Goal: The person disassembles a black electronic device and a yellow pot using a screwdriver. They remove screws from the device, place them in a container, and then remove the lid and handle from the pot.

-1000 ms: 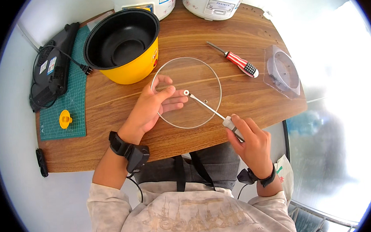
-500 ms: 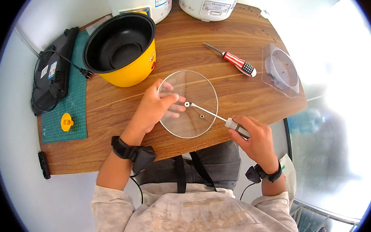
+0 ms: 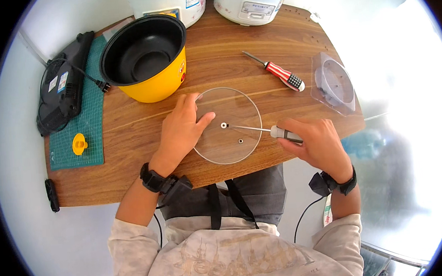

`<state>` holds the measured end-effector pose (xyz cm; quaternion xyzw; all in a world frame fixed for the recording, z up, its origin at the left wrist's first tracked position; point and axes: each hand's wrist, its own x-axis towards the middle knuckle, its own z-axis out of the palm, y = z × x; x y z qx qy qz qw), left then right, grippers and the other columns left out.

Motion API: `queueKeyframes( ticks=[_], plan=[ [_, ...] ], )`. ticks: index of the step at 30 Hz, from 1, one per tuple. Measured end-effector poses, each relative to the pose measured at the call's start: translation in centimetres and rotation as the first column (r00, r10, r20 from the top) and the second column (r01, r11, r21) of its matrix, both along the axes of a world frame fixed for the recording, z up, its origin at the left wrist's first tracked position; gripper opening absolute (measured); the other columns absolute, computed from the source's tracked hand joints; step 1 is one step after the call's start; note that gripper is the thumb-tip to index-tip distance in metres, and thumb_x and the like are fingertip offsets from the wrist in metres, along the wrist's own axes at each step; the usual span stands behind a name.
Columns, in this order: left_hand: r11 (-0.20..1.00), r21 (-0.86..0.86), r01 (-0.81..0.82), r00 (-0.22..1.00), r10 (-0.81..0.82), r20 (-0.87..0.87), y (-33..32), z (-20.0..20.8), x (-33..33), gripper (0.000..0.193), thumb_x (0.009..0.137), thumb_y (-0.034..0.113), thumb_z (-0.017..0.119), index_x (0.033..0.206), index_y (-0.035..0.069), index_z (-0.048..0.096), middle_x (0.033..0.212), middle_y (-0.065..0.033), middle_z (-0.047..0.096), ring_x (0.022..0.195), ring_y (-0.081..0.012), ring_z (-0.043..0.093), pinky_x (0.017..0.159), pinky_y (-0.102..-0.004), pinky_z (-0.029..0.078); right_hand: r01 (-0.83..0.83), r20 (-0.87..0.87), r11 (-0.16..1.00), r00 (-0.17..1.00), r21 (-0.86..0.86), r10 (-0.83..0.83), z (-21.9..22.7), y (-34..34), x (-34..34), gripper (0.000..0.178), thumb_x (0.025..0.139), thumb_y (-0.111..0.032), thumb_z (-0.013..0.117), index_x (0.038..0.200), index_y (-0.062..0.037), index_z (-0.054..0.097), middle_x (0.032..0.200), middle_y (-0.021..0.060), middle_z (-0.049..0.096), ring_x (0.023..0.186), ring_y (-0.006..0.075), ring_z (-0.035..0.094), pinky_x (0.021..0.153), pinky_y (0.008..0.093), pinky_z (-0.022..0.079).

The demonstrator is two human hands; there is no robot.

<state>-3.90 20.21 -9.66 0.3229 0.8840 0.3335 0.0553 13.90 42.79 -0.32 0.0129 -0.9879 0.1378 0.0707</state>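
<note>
A round glass lid [image 3: 229, 100] with a metal rim lies at the table's near middle. My left hand [image 3: 179, 127] grips its left edge, with the fingertips at the rim and the thumb stretched over the glass. Wrapped in my right hand [image 3: 321, 140] is a screwdriver [image 3: 284, 133] with a grey handle. Its shaft reaches left across the lid, and the tip is beside a small white ring [image 3: 224, 125] at the lid's centre. A smaller ring-shaped fitting [image 3: 240, 141], the vent hole by its look, sits lower right on the glass.
A yellow pot [image 3: 153, 84] with a black inside stands behind my left hand. Farther right lie a striped-handled screwdriver [image 3: 284, 76] and a clear plastic tray [image 3: 349, 94]. A green mat [image 3: 91, 122] carries a yellow knob [image 3: 80, 144] and a black device [image 3: 61, 91]. White cookers [image 3: 251, 6] stand at the back.
My left fingers, seen through the glass before, have come out to the rim, and the lid sits flatter. My right hand has moved right, and the screwdriver's shaft is more level across the picture.
</note>
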Motion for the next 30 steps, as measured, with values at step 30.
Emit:
queueKeyframes(
  ticks=[30],
  plan=[
    [1.000, 0.018, 0.020, 0.925, -0.012, -0.380, 0.0, 0.1, 0.7, 0.050, 0.086, 0.022, 0.076, 0.131, 0.011, 0.057, 0.115, -0.0131, 0.054, 0.107, -0.0313, 0.058, 0.086, -0.0416, 0.053, 0.248, 0.189, 0.792, 0.967, -0.558, -0.170, -6.7, 1.5, 1.6, 0.024, 0.087, -0.016, 0.075, 0.104, 0.0005, 0.070, 0.087, 0.0098, 0.072, 0.076, 0.0155, 0.063, 0.072, 0.0298, 0.051]
  ],
)
